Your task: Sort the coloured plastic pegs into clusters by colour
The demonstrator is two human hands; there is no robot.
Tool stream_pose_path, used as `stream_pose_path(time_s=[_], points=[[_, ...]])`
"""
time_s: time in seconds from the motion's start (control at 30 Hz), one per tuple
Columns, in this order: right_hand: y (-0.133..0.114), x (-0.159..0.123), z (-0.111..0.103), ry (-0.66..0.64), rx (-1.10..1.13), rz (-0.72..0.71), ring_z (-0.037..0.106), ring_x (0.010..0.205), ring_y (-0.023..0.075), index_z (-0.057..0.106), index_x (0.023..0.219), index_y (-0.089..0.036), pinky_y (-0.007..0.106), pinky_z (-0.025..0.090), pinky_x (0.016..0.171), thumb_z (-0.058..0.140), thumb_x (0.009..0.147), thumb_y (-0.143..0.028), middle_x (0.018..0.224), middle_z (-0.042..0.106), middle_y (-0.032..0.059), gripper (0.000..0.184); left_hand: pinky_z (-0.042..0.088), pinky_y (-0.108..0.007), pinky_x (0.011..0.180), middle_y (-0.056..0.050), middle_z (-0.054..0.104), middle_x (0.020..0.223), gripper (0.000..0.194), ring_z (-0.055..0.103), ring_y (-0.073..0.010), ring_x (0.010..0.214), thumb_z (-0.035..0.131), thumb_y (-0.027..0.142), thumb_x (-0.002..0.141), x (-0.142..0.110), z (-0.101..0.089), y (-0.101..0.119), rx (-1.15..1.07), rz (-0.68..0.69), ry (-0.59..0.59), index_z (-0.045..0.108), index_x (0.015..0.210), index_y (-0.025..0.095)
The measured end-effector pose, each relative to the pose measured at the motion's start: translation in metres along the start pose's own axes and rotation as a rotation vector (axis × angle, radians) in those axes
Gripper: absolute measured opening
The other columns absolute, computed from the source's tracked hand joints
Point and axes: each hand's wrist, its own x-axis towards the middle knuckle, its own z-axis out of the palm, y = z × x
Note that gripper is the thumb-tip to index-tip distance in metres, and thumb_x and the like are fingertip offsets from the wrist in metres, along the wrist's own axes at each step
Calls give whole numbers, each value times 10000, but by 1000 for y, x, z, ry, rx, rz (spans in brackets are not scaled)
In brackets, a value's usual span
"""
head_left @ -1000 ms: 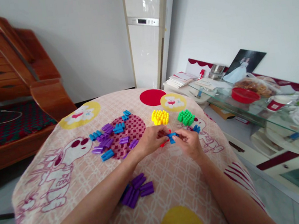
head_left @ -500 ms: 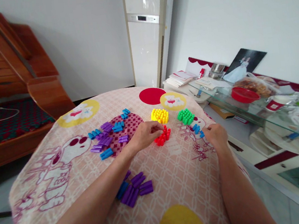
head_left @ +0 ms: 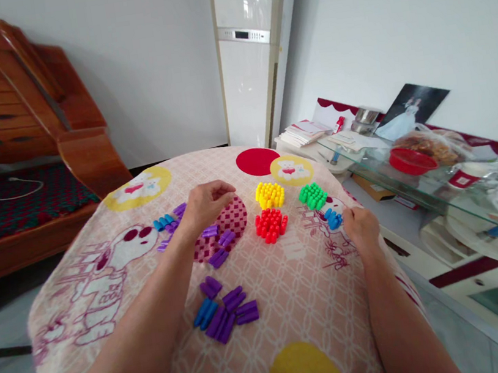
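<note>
A small blue cluster (head_left: 332, 218) is lying to the right of the red cluster (head_left: 272, 225), and the right hand (head_left: 351, 220) is bending its fingers at the blue cluster's outer edge; whether they are grasping a piece, I cannot tell. The left hand (head_left: 228, 193) is hovering to the left of the red cluster, released, thumb and fingers parted, near loose purple pieces (head_left: 226, 238). Behind the red cluster, the yellow cluster (head_left: 270, 195) is sitting close, with the green cluster (head_left: 313, 196) resting behind and to the right. A purple-and-blue group (head_left: 221, 325) is lying in front and to the left of the red cluster on the cloth-covered surface (head_left: 311, 301). Well to its right, a red bowl (head_left: 412, 161) is standing.
</note>
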Motion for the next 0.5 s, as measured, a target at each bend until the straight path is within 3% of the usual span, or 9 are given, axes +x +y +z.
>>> stream_pose_path(time_s=[0.13, 0.23, 0.37, 0.5], points=[[2, 1, 3, 7, -6, -33, 659, 802, 279, 760, 969, -28, 330, 362, 669, 360, 988, -335, 913, 734, 233, 505, 537, -278, 742, -60, 759, 848, 278, 692, -189, 758, 599, 275, 759, 7, -28, -39, 166, -195, 255, 735, 971, 157], [4, 3, 8, 33, 7, -80, 645, 777, 272, 761, 930, -34, 331, 342, 659, 357, 983, -328, 890, 733, 232, 503, 531, -283, 821, -76, 767, 924, 285, 705, -200, 851, 578, 225, 777, 7, -40, -64, 275, -304, 330, 733, 1007, 158], [7, 5, 14, 36, 23, -97, 630, 751, 259, 764, 884, -50, 328, 316, 638, 356, 983, -346, 866, 733, 225, 514, 516, -284, 884, -108, 759, 1052, 351, 704, -216, 967, 520, 175, 815, 7, -40, -82, 355, -342, 286, 718, 1102, 132], [10, 7, 19, 48, 41, -104, 617, 735, 247, 764, 857, -66, 327, 304, 629, 345, 987, -367, 855, 731, 216, 533, 508, -292, 904, -108, 755, 1088, 374, 698, -237, 999, 511, 183, 824, 8, -29, -85, 500, -270, 119, 727, 1127, 146]])
